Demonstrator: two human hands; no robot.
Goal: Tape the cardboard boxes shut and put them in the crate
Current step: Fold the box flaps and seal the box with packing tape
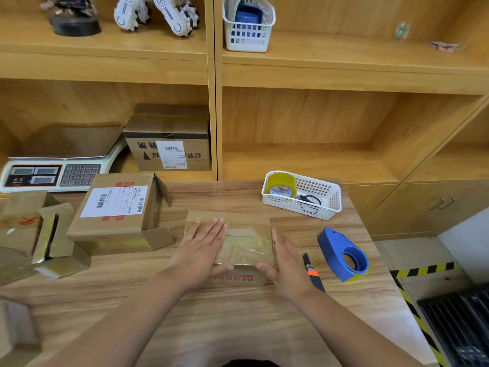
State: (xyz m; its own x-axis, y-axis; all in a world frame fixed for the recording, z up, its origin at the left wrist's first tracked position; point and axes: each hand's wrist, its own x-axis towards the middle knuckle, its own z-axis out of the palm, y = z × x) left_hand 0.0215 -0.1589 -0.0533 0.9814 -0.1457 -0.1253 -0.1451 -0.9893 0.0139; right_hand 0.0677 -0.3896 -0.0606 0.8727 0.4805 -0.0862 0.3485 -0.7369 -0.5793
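The light wood-grain table [238, 327] has bare room along its near edge. A bigger brown cardboard box with a white shipping label [116, 207] lies at the left, end flaps open. At the centre sits the small flat brown cardboard box [246, 245], glossy clear tape across its closed top and red lettering on its near face. The left hand [203, 250] presses flat on the lid, fingers straight. The right hand [288, 263] lies straight-fingered along the box's right side. Just beside it are a black-and-orange utility knife [313, 274] and a blue plastic tape dispenser [344, 254].
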